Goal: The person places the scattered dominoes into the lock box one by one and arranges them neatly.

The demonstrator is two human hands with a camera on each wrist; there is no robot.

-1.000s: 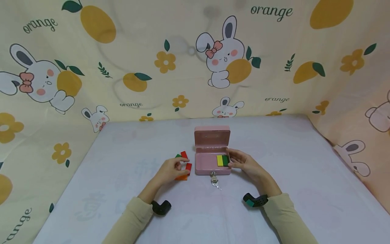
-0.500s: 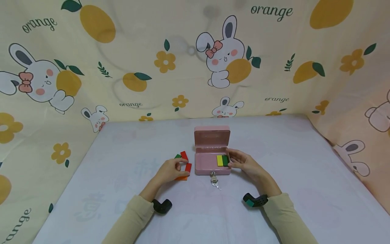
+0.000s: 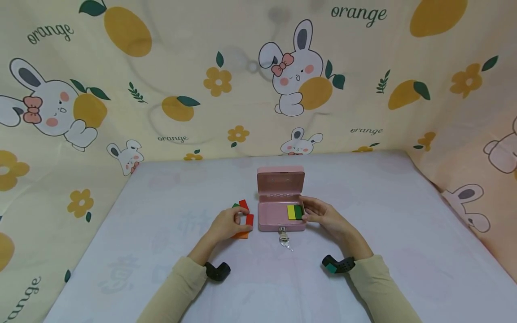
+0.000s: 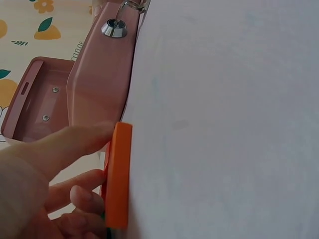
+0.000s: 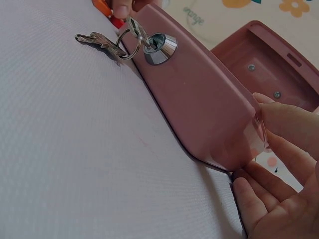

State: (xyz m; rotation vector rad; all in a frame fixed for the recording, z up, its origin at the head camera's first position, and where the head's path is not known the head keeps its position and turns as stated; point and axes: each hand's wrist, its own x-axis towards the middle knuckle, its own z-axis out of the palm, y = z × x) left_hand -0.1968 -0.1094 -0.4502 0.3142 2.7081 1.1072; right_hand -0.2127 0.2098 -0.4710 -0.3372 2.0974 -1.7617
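Observation:
A pink cash box (image 3: pixel 270 227) stands with its lid raised. Inside, at the right, lie a yellow block (image 3: pixel 291 212) and a dark green block (image 3: pixel 298 212). My right hand (image 3: pixel 328 217) holds the box's right end, thumb and fingers spread along that wall. Left of the box, my left hand (image 3: pixel 224 224) pinches a red block (image 3: pixel 250 220) lengthwise between thumb and index finger. An orange block (image 4: pixel 118 179) lies just in front of it, close to the thumb. Farther back are another red block (image 3: pixel 243 204) and a green block (image 3: pixel 236 205), partly hidden by the hand.
A key ring with keys (image 5: pixel 102 44) hangs from the lock (image 5: pixel 160 49) at the box's front and lies on the white tabletop (image 3: pixel 274 282). Behind rises a cloth backdrop (image 3: pixel 242 49) with oranges and rabbits. Each wrist wears a black camera (image 3: pixel 338 264).
My left hand and the red block between its fingers have shifted slightly away from me. The right hand and the box hold their place.

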